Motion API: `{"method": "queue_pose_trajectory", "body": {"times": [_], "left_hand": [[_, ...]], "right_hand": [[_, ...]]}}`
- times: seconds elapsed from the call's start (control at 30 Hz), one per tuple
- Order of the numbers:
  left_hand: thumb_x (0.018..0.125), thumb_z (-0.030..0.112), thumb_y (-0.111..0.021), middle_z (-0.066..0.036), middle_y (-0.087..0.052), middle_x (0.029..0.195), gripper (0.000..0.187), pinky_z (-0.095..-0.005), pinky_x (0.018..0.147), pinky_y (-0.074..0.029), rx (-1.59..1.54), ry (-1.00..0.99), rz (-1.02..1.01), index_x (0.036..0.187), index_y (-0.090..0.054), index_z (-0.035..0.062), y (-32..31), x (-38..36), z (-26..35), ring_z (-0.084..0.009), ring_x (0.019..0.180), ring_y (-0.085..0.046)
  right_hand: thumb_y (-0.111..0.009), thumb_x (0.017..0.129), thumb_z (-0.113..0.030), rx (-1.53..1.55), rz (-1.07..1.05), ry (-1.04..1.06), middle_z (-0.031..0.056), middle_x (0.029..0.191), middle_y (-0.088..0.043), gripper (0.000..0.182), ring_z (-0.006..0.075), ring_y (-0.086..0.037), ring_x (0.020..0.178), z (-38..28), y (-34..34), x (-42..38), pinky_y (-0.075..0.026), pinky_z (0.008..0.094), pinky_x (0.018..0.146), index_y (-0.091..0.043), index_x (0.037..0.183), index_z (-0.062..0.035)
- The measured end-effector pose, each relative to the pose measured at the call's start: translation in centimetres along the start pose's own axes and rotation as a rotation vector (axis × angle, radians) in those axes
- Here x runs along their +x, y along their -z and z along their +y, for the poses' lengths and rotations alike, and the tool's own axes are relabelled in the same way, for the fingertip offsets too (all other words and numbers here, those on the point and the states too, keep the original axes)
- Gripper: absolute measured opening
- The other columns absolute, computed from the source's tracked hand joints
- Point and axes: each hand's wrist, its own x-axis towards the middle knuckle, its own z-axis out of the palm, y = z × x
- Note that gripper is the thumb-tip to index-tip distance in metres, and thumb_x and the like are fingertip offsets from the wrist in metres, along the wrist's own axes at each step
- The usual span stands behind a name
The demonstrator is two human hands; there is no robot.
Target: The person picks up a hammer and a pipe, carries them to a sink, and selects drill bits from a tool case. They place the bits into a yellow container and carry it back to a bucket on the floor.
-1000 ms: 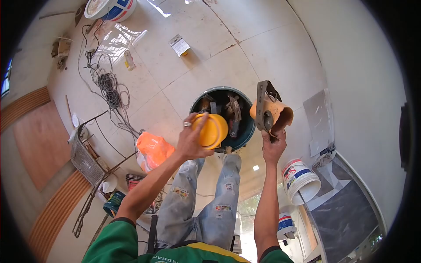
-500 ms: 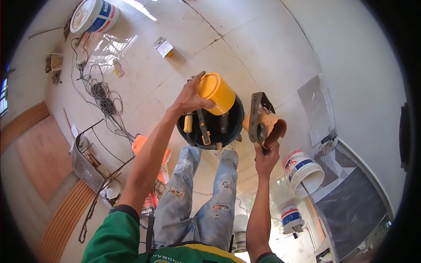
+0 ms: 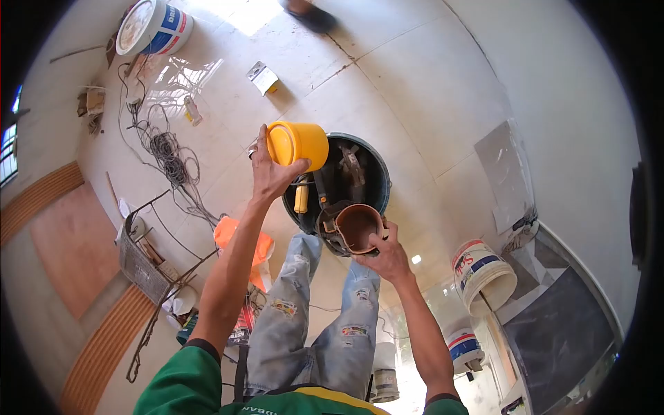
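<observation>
My left hand [image 3: 273, 168] grips a yellow tub [image 3: 304, 145] tilted on its side, over the left part of a dark bucket [image 3: 379, 166]. Inside the bucket lie tools, among them one with a yellow handle [image 3: 301, 197]. My right hand [image 3: 387, 256] is closed on a brown cup-shaped holder [image 3: 359, 228] at the bucket's near edge, its opening facing up and the thumb at its rim. A dark strap or frame is attached to the holder's left side.
A small labelled packet [image 3: 263, 77] lies on the floor ahead. Tangled cable [image 3: 166, 153], an orange bag [image 3: 261, 247] and a wire-mesh frame [image 3: 142, 263] are at left. White buckets [image 3: 484, 277] stand at right. Another person's foot [image 3: 312, 15] shows at the top.
The yellow tub has moved left and tipped with my left hand. My right hand has brought the brown holder left to the bucket and turned it upward. A person's foot has appeared at the top.
</observation>
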Motion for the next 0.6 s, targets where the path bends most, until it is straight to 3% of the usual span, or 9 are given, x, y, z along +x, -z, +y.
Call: {"method": "queue_pose_trajectory", "body": {"times": [0.03, 0.1, 0.27, 0.37, 0.4, 0.5, 0.53, 0.6], "left_hand": [[0.057, 0.037, -0.077, -0.023, -0.047, 0.127, 0.11, -0.0401, 0.1, -0.044, -0.004, 0.005, 0.008, 0.142, -0.024, -0.0081, 0.2, 0.0, -0.1, -0.0331, 0.116, -0.051], [0.055, 0.04, -0.077, -0.026, -0.045, 0.127, 0.115, -0.0412, 0.102, -0.04, -0.319, 0.12, 0.033, 0.144, -0.023, -0.0086, 0.2, 0.0, -0.1, -0.0362, 0.118, -0.047], [0.057, 0.037, -0.078, -0.025, -0.046, 0.126, 0.112, -0.0392, 0.102, -0.041, -0.307, 0.082, 0.084, 0.143, -0.023, -0.0088, -0.1, -1.4, -2.6, -0.0348, 0.116, -0.05], [0.056, 0.037, -0.079, -0.026, -0.046, 0.126, 0.113, -0.0398, 0.102, -0.041, -0.238, 0.101, 0.076, 0.143, -0.023, -0.0093, -0.1, -2.5, -2.9, -0.0356, 0.117, -0.049], [0.055, 0.037, -0.079, -0.026, -0.046, 0.126, 0.113, -0.0402, 0.102, -0.041, -0.217, 0.123, 0.061, 0.143, -0.023, -0.0093, 0.1, -2.8, -3.1, -0.0358, 0.117, -0.048], [0.055, 0.038, -0.078, -0.026, -0.046, 0.126, 0.114, -0.0407, 0.103, -0.04, -0.197, 0.166, 0.052, 0.143, -0.024, -0.0092, 0.5, -3.7, -3.8, -0.0361, 0.119, -0.047], [0.054, 0.038, -0.078, -0.026, -0.046, 0.127, 0.114, -0.0408, 0.103, -0.039, -0.2, 0.187, 0.052, 0.143, -0.024, -0.009, 0.5, -4.1, -4.0, -0.0362, 0.119, -0.046], [0.054, 0.038, -0.078, -0.026, -0.046, 0.127, 0.114, -0.0409, 0.104, -0.039, -0.193, 0.198, 0.052, 0.143, -0.024, -0.0087, 0.7, -4.6, -4.4, -0.0363, 0.119, -0.046]], "right_hand": [[-0.083, 0.065, -0.036, -0.014, 0.054, 0.057, 0.0217, 0.121, -0.039, 0.042, 0.0389, -0.057, 0.104, 0.3, -0.9, 0.6, -0.052, 0.0425, 0.085, -0.061, 0.09, -0.0102], [-0.084, 0.065, -0.033, 0.009, 0.132, 0.089, 0.0221, 0.121, -0.039, 0.04, 0.0403, -0.055, 0.107, 0.8, -2.3, 0.1, -0.051, 0.043, 0.086, -0.061, 0.089, -0.0093], [-0.083, 0.065, -0.017, 0.117, 0.259, 0.078, 0.025, 0.125, -0.038, 0.032, 0.0463, -0.045, 0.117, 1.8, -5.2, -1.0, -0.044, 0.0465, 0.095, -0.06, 0.084, -0.005], [-0.083, 0.065, -0.019, 0.122, 0.357, 0.108, 0.0268, 0.124, -0.04, 0.032, 0.0451, -0.047, 0.116, 0.9, -5.1, 1.4, -0.044, 0.0457, 0.095, -0.06, 0.082, -0.0043], [-0.084, 0.064, -0.021, 0.224, 0.322, 0.021, 0.0277, 0.123, -0.042, 0.034, 0.0439, -0.049, 0.114, 1.9, -5.7, 2.2, -0.045, 0.0447, 0.093, -0.06, 0.081, -0.0036], [-0.084, 0.063, -0.022, 0.104, 0.276, 0.064, 0.0262, 0.122, -0.045, 0.034, 0.0418, -0.05, 0.112, 2.1, -5.1, 4.7, -0.045, 0.0434, 0.092, -0.061, 0.081, -0.0036], [-0.084, 0.064, -0.026, 0.145, 0.142, -0.032, 0.0272, 0.12, -0.047, 0.035, 0.0415, -0.051, 0.11, 1.9, -4.8, 5.2, -0.047, 0.0421, 0.089, -0.064, 0.083, -0.0033], [-0.082, 0.067, -0.029, 0.004, 0.081, 0.048, 0.0249, 0.11, -0.053, 0.036, 0.0383, -0.054, 0.104, 1.8, -3.9, 5.7, -0.048, 0.04, 0.086, -0.065, 0.084, -0.0027]]}}
